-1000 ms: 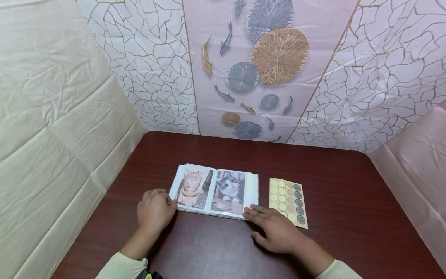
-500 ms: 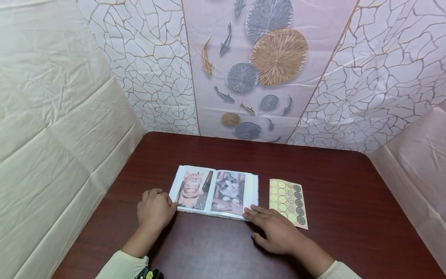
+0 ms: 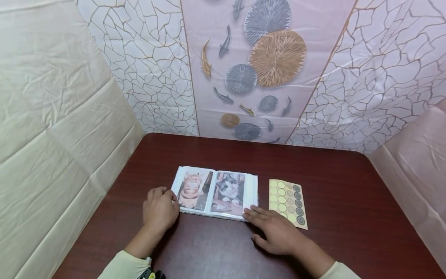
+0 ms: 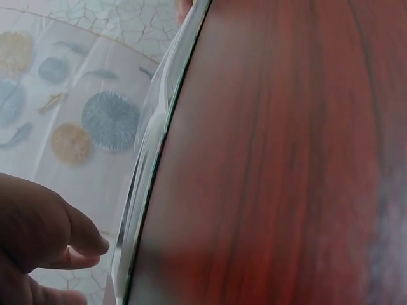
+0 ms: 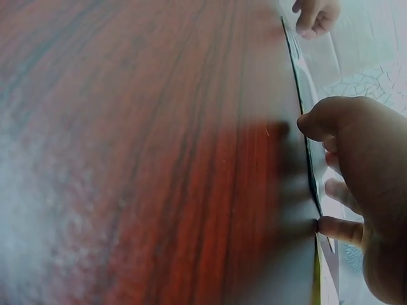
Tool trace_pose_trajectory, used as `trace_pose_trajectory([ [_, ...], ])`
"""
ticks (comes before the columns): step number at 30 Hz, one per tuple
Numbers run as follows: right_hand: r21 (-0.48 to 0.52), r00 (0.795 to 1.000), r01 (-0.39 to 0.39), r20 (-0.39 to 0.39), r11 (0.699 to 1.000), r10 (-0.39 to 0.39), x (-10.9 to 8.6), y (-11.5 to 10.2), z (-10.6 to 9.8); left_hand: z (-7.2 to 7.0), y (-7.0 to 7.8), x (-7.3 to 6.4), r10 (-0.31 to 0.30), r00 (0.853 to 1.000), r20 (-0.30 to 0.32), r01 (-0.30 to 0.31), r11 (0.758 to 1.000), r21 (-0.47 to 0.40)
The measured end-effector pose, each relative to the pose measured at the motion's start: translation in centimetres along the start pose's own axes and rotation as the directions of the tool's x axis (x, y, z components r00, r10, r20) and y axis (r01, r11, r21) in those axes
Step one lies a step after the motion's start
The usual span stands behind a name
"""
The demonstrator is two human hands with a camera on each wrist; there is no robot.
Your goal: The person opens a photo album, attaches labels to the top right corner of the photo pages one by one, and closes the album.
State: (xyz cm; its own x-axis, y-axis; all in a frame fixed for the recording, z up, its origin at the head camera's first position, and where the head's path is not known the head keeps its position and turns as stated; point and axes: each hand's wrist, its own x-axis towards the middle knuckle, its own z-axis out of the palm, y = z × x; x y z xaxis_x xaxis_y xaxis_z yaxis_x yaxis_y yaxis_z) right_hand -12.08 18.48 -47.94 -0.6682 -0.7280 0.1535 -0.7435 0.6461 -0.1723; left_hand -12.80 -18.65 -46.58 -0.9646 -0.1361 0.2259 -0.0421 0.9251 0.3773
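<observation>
An open photo album [image 3: 250,190] lies on the table, showing an orange cat photo [image 3: 191,190] on the left page and a grey-and-white cat photo [image 3: 230,190] on the right. At its left edge is my left hand [image 3: 160,209], fingers loosely curled; in the left wrist view its thumb and fingertips come close to the page edges. My right hand [image 3: 277,230] rests with extended fingers on the album's lower right corner. In the right wrist view, its thumb is beside the album's front edge.
A cream sheet of round stickers [image 3: 290,201], in yellow and dark grey columns, lies to the album's right, partly behind my right hand. The table [image 3: 209,248] is dark red wood, with a patterned cloth [image 3: 244,112] hanging behind it.
My left hand has shifted slightly right, closer onto the album's left edge. The right hand stays in place on the right page corner.
</observation>
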Motion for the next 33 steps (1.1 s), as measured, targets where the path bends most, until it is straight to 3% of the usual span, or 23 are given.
trace_pose_trajectory([
  [4,-0.005,1.000,0.005,-0.003,1.000,-0.005,0.0,0.0,-0.1,0.3,0.8,0.0,0.077,0.994,-0.071,-0.078,0.997,-0.017],
  [8,-0.022,1.000,0.014,-0.025,1.000,-0.014,-0.1,0.0,0.0,0.5,2.1,-0.1,0.166,0.977,-0.137,-0.174,0.983,-0.051],
  [14,-0.062,0.994,0.025,-0.106,0.998,-0.032,-0.3,0.2,-0.6,0.5,4.8,-0.3,0.246,0.957,-0.156,-0.269,0.951,-0.151],
  [22,-0.093,0.988,-0.037,-0.151,0.995,0.022,-0.8,0.6,-1.6,0.9,7.5,-0.6,0.359,0.928,-0.094,-0.371,0.897,-0.242],
  [33,-0.106,0.976,-0.140,-0.183,0.984,0.119,-3.0,2.3,-2.5,1.7,10.5,-1.0,0.445,0.896,-0.003,-0.425,0.853,-0.304],
])
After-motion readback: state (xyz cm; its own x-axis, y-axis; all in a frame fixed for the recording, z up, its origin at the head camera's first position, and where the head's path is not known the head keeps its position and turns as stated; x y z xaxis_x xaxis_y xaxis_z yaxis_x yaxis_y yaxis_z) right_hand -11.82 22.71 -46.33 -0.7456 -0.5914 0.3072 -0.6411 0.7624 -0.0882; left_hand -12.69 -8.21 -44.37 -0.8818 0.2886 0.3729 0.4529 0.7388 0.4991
